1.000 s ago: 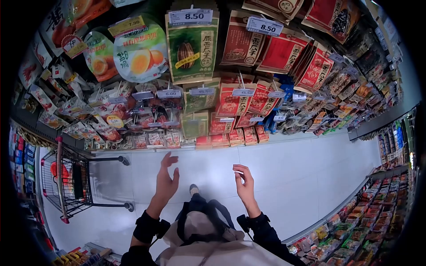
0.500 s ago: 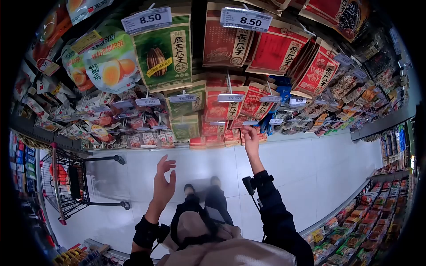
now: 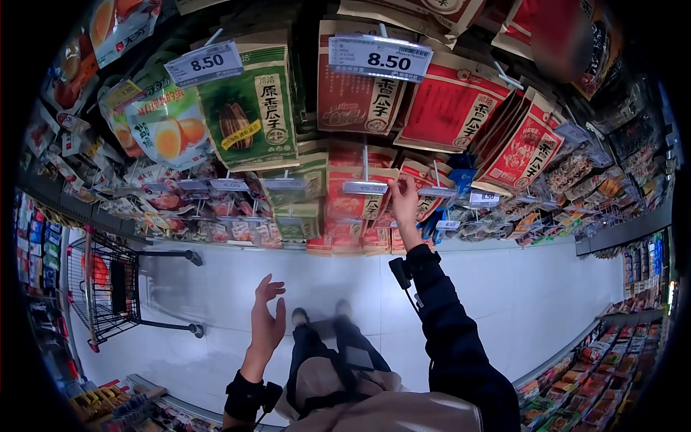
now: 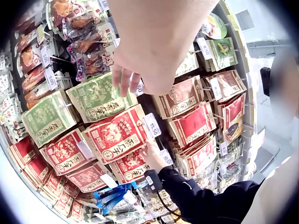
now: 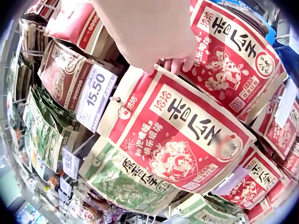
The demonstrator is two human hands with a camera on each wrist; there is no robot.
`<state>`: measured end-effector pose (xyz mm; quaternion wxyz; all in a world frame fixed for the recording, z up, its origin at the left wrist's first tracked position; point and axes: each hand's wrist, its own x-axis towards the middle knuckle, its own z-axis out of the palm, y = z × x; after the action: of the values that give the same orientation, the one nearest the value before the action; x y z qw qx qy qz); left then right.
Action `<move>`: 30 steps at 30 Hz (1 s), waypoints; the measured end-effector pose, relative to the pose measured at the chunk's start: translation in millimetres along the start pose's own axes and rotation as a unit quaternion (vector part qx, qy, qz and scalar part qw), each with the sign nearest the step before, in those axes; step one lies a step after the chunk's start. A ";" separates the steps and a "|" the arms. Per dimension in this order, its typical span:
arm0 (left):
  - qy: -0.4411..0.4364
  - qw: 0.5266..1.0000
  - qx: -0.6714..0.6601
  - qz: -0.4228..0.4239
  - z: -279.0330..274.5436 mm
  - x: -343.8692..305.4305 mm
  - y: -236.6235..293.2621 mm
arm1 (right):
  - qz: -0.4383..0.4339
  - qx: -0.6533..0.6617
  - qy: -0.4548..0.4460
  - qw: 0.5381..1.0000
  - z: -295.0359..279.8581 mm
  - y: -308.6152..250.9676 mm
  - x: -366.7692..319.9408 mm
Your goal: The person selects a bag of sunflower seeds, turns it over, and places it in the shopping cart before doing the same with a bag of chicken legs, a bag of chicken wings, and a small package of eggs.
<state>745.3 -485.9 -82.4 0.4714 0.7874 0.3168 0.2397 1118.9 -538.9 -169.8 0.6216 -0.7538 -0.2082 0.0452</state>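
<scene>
My right hand (image 3: 404, 205) is at the middle rack, its fingertips on the top edge of a red seed bag beside the 15.50 tag (image 3: 365, 188). In the right wrist view the hand (image 5: 149, 35) pinches the upper edge of that large red bag (image 5: 175, 135), which still hangs in its row; part of the fingers is hidden behind the edge. Another red bag (image 5: 233, 60) is right beside the fingers. My left hand (image 3: 267, 324) hovers low over the floor, fingers loosely bent, holding nothing; the left wrist view shows it (image 4: 149, 46) in front of the rack.
Green seed bags (image 3: 248, 108) and larger red bags (image 3: 450, 101) hang above on hooks with 8.50 tags. A shopping cart (image 3: 104, 288) stands on the floor at the left. Another shelf of packets (image 3: 604, 374) lies at the lower right.
My right hand has moved forward and up from over the floor to the red bags. My left hand has sunk slightly lower in view. The rack looks nearer.
</scene>
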 end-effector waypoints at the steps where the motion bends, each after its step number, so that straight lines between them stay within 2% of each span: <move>1: 0.003 1.000 -0.002 -0.005 2.6 -0.1 -0.3 | -0.008 -0.013 -0.008 1.000 -0.7 1.1 1.4; 2: 0.006 1.000 -0.004 -0.010 5.1 -1.6 -0.9 | -0.016 -0.026 -0.015 0.999 -1.3 3.0 2.0; 5: 0.010 0.999 -0.016 -0.027 15.0 -5.4 -3.7 | -0.044 0.104 -0.092 0.989 2.3 15.6 8.8; 8: 0.010 0.999 -0.026 -0.032 21.6 -10.2 -3.9 | 0.075 0.190 -0.116 0.972 2.8 31.3 13.6; 9: 0.011 0.999 -0.022 -0.034 22.3 -11.1 -2.1 | 0.012 0.170 -0.097 0.981 1.6 9.9 5.5; 12: 0.020 1.000 -0.006 -0.022 24.4 -13.5 -1.2 | 0.010 0.197 -0.069 0.978 1.7 15.1 -4.1; 13: 0.019 0.999 -0.015 -0.027 24.3 -14.0 -1.3 | 0.048 0.240 -0.074 0.967 -1.2 11.0 -9.6; 18: 0.002 0.999 -0.026 -0.021 22.1 -12.1 -7.1 | 0.129 0.266 -0.107 0.949 -17.3 7.1 -34.4; 22: -0.049 0.999 -0.020 -0.012 21.5 -12.1 -21.1 | 0.239 0.264 -0.131 0.925 -24.1 7.5 -74.0; 24: -0.086 0.996 -0.010 -0.015 21.0 -12.9 -30.3 | 0.257 0.257 -0.135 0.922 -23.3 15.3 -103.2; 27: -0.113 0.992 0.053 0.015 6.8 -9.1 -31.4 | 0.240 0.244 -0.146 0.928 -23.2 -3.1 -140.9; 30: -0.121 0.983 0.108 0.081 -12.9 0.4 -26.4 | 0.214 0.278 -0.162 0.922 -28.5 -89.5 -158.6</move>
<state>729.7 -468.6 -100.3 0.3976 0.8798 0.2169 0.1444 960.9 -611.2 -108.1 0.7396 -0.5594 -0.1194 0.3548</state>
